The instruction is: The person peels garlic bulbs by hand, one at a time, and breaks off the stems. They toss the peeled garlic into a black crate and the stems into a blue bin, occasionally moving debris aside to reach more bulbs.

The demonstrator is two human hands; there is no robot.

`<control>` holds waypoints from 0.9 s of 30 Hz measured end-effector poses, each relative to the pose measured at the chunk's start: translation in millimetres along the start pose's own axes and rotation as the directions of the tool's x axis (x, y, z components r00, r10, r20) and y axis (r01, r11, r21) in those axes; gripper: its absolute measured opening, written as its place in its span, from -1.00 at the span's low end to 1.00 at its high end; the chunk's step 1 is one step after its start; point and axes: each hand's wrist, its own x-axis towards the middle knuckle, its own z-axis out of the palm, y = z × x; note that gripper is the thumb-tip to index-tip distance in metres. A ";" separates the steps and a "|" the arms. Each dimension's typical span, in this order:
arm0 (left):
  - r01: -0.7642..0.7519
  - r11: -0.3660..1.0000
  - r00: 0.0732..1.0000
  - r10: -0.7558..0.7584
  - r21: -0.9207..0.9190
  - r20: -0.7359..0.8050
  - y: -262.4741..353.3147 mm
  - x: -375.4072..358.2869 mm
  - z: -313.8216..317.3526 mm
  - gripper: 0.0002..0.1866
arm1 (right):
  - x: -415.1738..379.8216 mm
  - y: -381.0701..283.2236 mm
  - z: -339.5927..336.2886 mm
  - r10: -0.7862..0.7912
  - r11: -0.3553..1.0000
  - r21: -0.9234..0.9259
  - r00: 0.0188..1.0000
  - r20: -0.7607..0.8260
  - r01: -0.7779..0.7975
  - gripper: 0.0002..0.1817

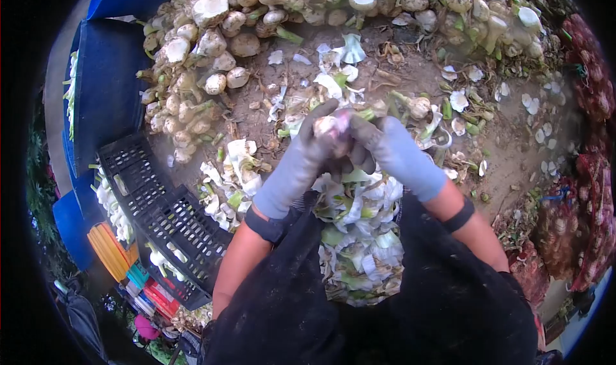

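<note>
In grey-and-dark gloves, my two hands meet in front of me over the ground. My left hand (pixel 309 148) is closed around a garlic bulb (pixel 334 127) with white and purplish skin. My right hand (pixel 387 145) grips the same bulb from the other side, its thumb and fingers by a short green stem end; the darkened fingertips are slightly blurred. Between my legs, below the hands, lies a heap of peeled garlic skins (pixel 362 249). Loose white skins and green scraps are scattered on the dirt just beyond the hands.
A large pile of garlic bulbs (pixel 247 44) curves across the back and left. Black plastic crates (pixel 173 220) and a blue bin (pixel 106 82) stand at left, with pale stalky garlic behind. Red net sacks (pixel 593 172) of bulbs line the right.
</note>
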 end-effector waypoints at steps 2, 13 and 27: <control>-0.262 0.907 0.943 0.313 0.330 -0.111 -10.7 6.4 5.0 -0.14 | 6.7 4.8 2.7 0.003 0.999 0.041 0.998 -0.066 0.000 -0.50; -0.099 0.988 0.977 0.119 0.119 -0.177 2.5 -2.4 0.2 -0.37 | 1.7 -0.8 11.2 -0.024 0.997 -0.078 0.996 -0.082 0.017 -0.64; 0.072 0.960 0.990 -0.035 -0.270 0.139 11.0 2.2 5.5 -0.25 | 8.1 20.3 -3.6 -0.660 0.684 -0.528 0.735 -0.154 0.504 -0.67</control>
